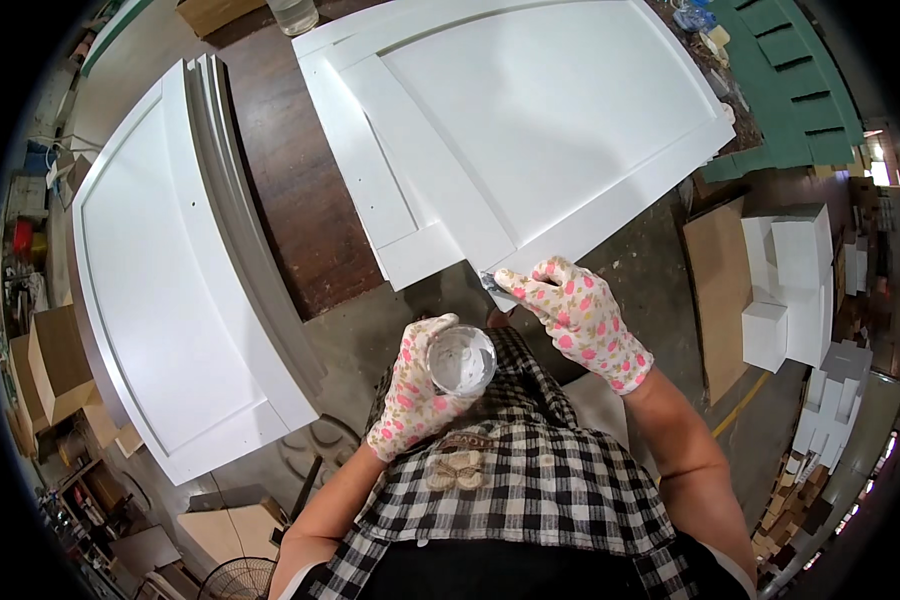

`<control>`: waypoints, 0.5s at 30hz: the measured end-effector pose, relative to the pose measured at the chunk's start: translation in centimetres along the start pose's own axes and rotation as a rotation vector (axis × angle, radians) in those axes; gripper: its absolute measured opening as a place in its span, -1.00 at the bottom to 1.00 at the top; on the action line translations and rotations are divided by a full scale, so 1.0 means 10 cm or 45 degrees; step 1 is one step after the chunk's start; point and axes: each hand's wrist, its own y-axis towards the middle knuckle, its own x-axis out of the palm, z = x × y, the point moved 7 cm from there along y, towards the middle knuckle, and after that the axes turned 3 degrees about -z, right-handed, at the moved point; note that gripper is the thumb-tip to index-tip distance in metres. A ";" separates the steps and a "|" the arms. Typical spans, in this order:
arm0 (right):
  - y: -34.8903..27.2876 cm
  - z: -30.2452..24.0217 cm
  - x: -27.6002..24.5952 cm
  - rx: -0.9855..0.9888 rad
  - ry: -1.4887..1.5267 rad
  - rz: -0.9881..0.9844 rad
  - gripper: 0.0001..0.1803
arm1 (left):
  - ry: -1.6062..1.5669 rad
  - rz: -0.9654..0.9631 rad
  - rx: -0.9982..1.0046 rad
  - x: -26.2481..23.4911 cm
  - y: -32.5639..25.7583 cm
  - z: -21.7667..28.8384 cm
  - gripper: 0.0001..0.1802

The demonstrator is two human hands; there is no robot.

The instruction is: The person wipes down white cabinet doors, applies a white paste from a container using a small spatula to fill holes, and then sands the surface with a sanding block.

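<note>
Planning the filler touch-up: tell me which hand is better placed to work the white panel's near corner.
Right. The right hand already rests at the white panel corner, apparently with a small tool; the left hand holds the cup.

A dark brown workbench (290, 190) lies beyond both hands and carries two white panelled doors — one (530, 120) just ahead of the right hand (580, 320), the other (170, 280) well left of the left hand (415, 385).

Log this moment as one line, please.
left hand: holds small tub of white filler | right hand: presses small tool to corner of white door panel | second white panel at left
</note>
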 end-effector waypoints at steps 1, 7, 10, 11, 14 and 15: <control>0.01 -0.01 0.01 0.005 -0.038 -0.039 -0.42 | 0.001 0.000 -0.001 0.00 0.00 0.00 -0.18; -0.02 0.01 -0.04 0.011 -0.109 -0.012 -0.48 | 0.014 0.023 -0.021 -0.03 -0.01 0.02 -0.17; 0.00 0.02 -0.13 -0.142 -0.179 0.075 -0.51 | -0.024 0.037 -0.027 -0.03 -0.01 -0.01 -0.17; 0.02 0.01 -0.13 -0.178 -0.258 0.011 -0.52 | 0.005 0.034 0.000 -0.04 -0.01 0.01 -0.16; 0.03 0.10 -0.14 -0.217 -0.328 -0.095 -0.50 | 0.004 0.038 0.030 -0.03 0.02 0.05 -0.16; 0.05 0.07 -0.15 -0.198 -0.362 -0.169 -0.48 | -0.021 0.043 0.028 -0.03 0.01 0.05 -0.16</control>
